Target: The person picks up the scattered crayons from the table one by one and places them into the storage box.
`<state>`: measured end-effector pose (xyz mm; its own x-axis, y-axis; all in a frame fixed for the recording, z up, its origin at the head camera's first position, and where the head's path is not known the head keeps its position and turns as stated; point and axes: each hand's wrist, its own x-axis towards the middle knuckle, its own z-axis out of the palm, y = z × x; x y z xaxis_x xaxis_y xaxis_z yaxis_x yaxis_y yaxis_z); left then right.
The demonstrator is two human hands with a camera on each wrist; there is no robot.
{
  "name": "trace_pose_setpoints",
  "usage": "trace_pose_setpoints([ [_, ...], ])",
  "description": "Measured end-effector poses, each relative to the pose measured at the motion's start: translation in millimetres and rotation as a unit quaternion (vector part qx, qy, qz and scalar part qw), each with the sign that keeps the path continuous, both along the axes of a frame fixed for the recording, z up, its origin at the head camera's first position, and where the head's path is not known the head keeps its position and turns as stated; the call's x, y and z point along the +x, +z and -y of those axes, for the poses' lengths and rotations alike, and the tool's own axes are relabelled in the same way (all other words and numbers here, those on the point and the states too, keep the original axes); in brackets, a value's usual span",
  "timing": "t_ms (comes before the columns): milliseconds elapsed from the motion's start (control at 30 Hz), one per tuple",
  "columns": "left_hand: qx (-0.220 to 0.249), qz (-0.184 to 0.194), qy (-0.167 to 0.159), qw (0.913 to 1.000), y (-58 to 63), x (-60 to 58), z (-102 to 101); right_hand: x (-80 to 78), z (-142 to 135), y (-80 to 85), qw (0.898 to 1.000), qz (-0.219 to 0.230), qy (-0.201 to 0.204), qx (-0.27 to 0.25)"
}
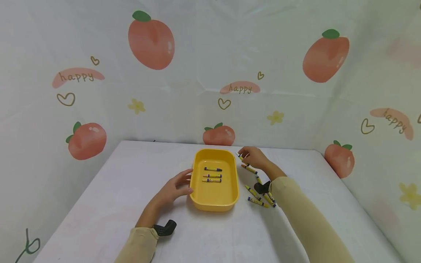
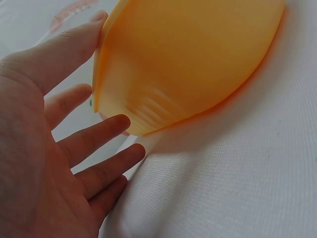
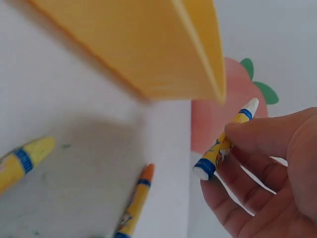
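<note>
Crayon, white-tipped (image 3: 218,152): one, pinched between thumb and fingers of the right hand (image 1: 255,157), just beside the far right corner of the yellow tray (image 1: 213,197), outside the rim. Long axis: slanted, white tip forward and leftward, blunt end back toward the person; askew to the tray's own length, running straight away from the person. Nearer hand: right; left well apart, across the tray's width. Left hand (image 1: 172,189): fingers loosely extended along the tray's left side, thumb at the rim, nothing grasped; contact of the remaining fingers impossible to tell. Tray contents: three crayons (image 1: 212,176), all crosswise, one dark-tipped apart from a close pair. Table (image 1: 296,160), right side: orange-tipped crayon (image 1: 249,168) near the right hand; loose crayons (image 1: 258,202) nearer the person. Relation judged decisive: tray interior leftward and personward of the held crayon, right rim between.
</note>
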<state>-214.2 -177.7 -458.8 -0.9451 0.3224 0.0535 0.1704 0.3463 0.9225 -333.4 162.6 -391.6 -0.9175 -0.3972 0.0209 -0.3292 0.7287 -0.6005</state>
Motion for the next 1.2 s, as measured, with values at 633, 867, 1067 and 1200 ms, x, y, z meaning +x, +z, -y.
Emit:
trace_pose_setpoints([
  [633,-0.004,0.012,0.008,0.9999,0.8,0.3,-0.7,2.6,46.7,27.7,0.997,0.045,0.052,-0.044],
  [867,-0.010,0.007,0.008,0.9999,-0.9,-0.6,0.6,1.5,66.1,29.0,0.995,0.053,0.085,-0.027],
  [1067,-0.010,0.006,0.006,0.9999,-0.7,-1.4,0.9,-0.7,78.1,23.2,0.991,0.059,0.117,-0.012],
  [1200,-0.008,0.004,0.003,1.0000,-0.4,-1.7,0.9,-1.7,85.5,19.1,0.991,0.047,0.125,0.028],
])
